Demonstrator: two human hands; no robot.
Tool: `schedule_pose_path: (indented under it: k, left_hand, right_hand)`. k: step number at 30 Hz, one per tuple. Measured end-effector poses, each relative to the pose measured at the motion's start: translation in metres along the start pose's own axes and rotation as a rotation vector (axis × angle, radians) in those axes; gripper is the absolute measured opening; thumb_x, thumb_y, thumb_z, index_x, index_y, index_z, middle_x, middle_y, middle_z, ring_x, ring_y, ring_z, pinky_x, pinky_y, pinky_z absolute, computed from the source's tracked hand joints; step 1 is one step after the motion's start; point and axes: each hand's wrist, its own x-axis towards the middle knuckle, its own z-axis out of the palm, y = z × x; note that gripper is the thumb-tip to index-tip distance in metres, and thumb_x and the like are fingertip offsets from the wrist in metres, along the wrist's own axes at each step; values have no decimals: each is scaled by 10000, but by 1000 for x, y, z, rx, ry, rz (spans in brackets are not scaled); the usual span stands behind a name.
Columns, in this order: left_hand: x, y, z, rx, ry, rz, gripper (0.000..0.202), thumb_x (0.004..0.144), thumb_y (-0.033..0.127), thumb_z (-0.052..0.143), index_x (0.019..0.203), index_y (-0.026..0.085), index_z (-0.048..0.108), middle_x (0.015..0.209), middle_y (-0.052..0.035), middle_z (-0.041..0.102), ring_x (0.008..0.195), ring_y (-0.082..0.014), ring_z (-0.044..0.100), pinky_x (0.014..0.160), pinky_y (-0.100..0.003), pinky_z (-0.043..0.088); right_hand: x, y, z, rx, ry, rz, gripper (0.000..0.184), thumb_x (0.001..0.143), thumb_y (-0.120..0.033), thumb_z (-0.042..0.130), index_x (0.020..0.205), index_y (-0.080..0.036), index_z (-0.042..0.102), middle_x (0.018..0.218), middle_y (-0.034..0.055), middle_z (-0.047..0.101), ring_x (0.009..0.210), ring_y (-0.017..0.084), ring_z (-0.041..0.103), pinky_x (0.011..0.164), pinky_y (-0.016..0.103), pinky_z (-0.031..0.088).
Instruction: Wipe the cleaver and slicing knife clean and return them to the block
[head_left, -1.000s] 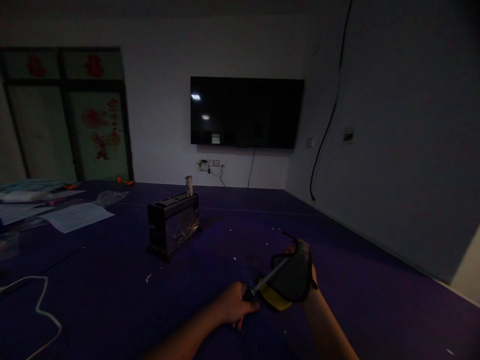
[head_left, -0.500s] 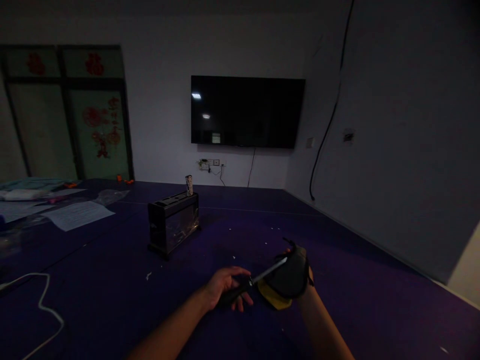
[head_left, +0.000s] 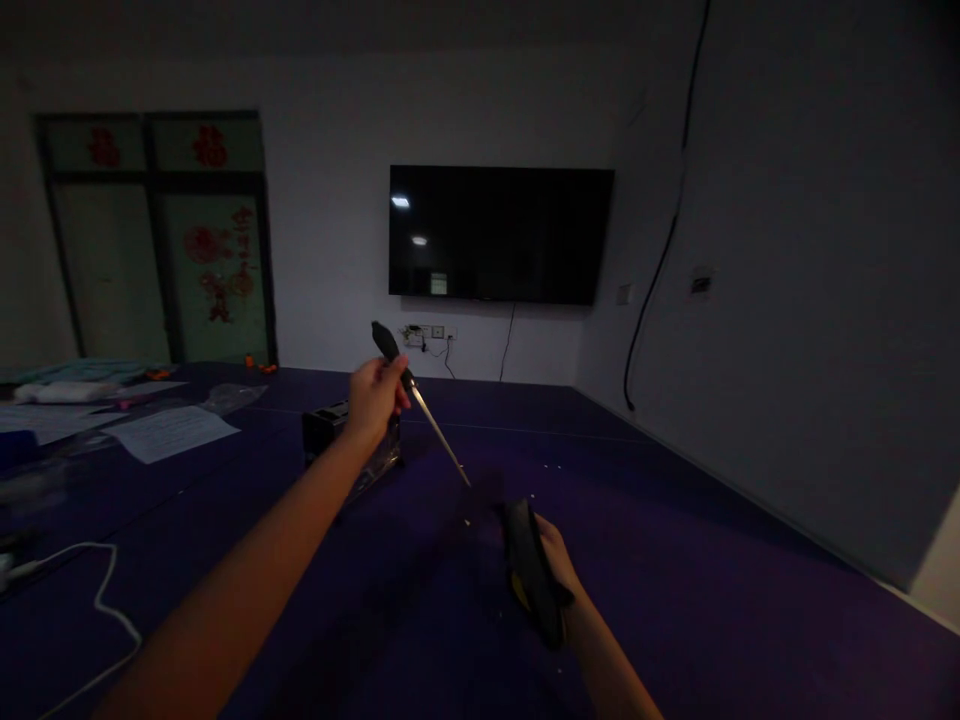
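My left hand [head_left: 377, 395] is closed on a screwdriver [head_left: 439, 432] with a black handle and a long thin metal shaft. Its handle points up and away, and the shaft slopes down to the right above the purple table. My right hand [head_left: 553, 548] grips a dark pouch [head_left: 531, 570] with a yellow patch, turned edge-on and low over the table. Most of the right fingers are hidden behind the pouch. Just behind my left hand and forearm stands a black slotted box [head_left: 319, 432] with clear sides, partly covered.
Papers [head_left: 174, 432] and clear plastic wrap [head_left: 232, 397] lie on the purple table [head_left: 675, 560] at the left. A white cable [head_left: 105, 585] curls near the left front. Small white scraps dot the surface. A television [head_left: 501, 235] hangs on the back wall.
My left hand has risen and gone forward with the screwdriver, away from the pouch, and its fingers have closed on the handle. The pouch has moved slightly left and down and turned edge-on.
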Motion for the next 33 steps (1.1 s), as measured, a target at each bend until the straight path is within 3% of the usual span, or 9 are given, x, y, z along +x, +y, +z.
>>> schedule_pose_path:
  k: [4, 8, 13, 17, 24, 33]
  left_hand:
    - [78, 43, -19, 333, 136, 238, 311, 808, 437, 471, 806, 130, 519, 532, 30, 518, 378, -67, 468, 381, -176, 315]
    - [113, 52, -39, 627, 209, 316, 321, 842, 425, 431, 887, 122, 526, 616, 1, 567, 465, -80, 519, 470, -185, 358]
    - [116, 37, -64, 845, 173, 337, 427, 884, 451, 352, 941, 54, 499, 646, -12, 575, 550, -78, 510, 592, -187, 379]
    - [115, 26, -75, 845, 150, 302, 448, 895, 457, 321, 922, 39, 481, 599, 6, 542, 502, -63, 481, 545, -167, 366]
    - [118, 16, -78, 821, 132, 272, 388, 887, 430, 354, 901, 65, 486, 528, 42, 484, 449, -61, 477, 484, -156, 356]
    - [135, -1, -72, 804, 118, 248, 337, 851, 422, 408, 873, 111, 534, 498, 19, 512, 414, -99, 497, 444, -195, 375]
  right_hand:
    - [-12, -4, 20, -72, -88, 17, 305, 615, -425, 620, 722, -140, 643, 567, 10, 604, 502, 146, 530, 465, 238, 399]
    - [-22, 0, 38, -297, -187, -43, 192, 687, -332, 520, 648, -167, 612, 580, -15, 577, 582, 154, 528, 508, 226, 376]
    - [-21, 10, 39, -395, -171, -118, 183, 704, -273, 458, 565, -178, 529, 573, -20, 525, 570, 141, 492, 493, 215, 331]
    - [-17, 11, 34, -375, -166, -124, 181, 708, -302, 475, 579, -181, 514, 579, -23, 510, 547, 131, 467, 481, 211, 315]
    - [-21, 6, 37, -375, -190, -114, 181, 716, -310, 470, 596, -185, 521, 580, -22, 510, 565, 137, 474, 491, 210, 330]
    - [-24, 1, 39, -370, -170, -117, 201, 720, -316, 486, 574, -180, 505, 570, -25, 494, 556, 127, 454, 480, 205, 312]
